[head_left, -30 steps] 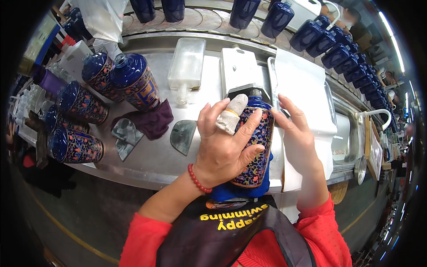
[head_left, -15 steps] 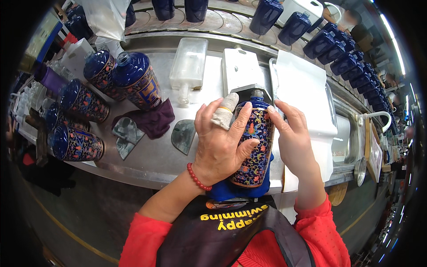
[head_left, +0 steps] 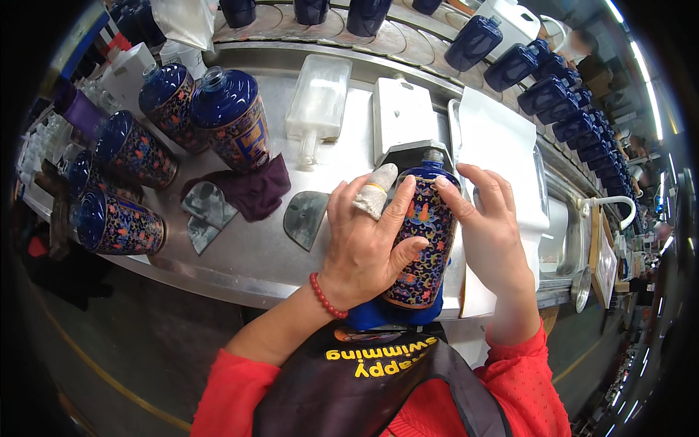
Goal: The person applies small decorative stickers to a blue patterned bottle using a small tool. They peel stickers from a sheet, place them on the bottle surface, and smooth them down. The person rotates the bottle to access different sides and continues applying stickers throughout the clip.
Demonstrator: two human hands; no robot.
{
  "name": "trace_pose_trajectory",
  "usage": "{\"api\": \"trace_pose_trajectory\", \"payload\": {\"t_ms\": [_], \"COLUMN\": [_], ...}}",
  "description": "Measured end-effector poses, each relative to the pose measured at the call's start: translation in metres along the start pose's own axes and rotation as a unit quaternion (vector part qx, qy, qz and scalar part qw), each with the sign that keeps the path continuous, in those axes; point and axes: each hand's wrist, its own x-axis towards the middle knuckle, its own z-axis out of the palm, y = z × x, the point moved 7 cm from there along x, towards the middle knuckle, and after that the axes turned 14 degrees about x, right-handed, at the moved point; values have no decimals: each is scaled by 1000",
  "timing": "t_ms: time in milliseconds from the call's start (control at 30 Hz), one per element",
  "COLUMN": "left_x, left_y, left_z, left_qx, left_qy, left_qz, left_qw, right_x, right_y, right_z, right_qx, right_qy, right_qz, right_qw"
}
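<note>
A dark blue bottle (head_left: 422, 251) with a colourful floral pattern lies tilted in front of me, its glass neck pointing away. Under its lower end is a blue pad (head_left: 371, 315). My left hand (head_left: 368, 247) rests on the bottle's left side, index finger and thumb stretched over the pattern. A greyish cloth cover with a yellow band wraps one of its fingers. With the thumb at the pattern's upper right edge, my right hand (head_left: 491, 226) touches the bottle, its fingers stretched out beside the shoulder. Both hands are open, though some fingertips are partly hidden.
Several patterned blue bottles (head_left: 227, 120) stand at left by a purple cloth (head_left: 266, 193) and dark flat scrapers (head_left: 304, 218). A clear bottle (head_left: 320, 95), a white box (head_left: 403, 116) and white sheets (head_left: 502, 153) lie ahead. Plain blue bottles (head_left: 473, 42) line the conveyor (head_left: 328, 40).
The view has shifted slightly, and bottles on the conveyor appear further right. My hands stay at the upper part of the patterned bottle, in nearly the same pose.
</note>
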Motion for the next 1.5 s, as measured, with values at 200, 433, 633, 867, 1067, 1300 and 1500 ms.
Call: {"api": "trace_pose_trajectory", "payload": {"t_ms": [200,433,633,867,1067,1300,1500], "left_x": [0,2,2,3,4,-3,-13], "left_y": [0,-1,-1,-1,-1,-3,3], "left_z": [3,4,4,4,4,-1,2], "left_qx": [-3,-23,-18,-17,-8,-35,-11], "left_qy": [-6,1,-2,-2,6,1,3], "left_qz": [-2,3,5,3,11,-3,23], "left_qw": [1000,1000,1000,1000,1000,999,1000], "right_x": [8,11,10,8,8,2,-12], "right_y": [-6,-11,-9,-8,-9,-6,-1], "right_z": [1,0,4,6,7,3,5], "right_qx": [-41,-40,-48,-51,-48,-18,12], "right_qy": [-31,-30,-26,-29,-24,-3,5], "right_qz": [5,27,20,11,8,10,23], "right_qw": [999,998,998,998,999,1000,1000]}}
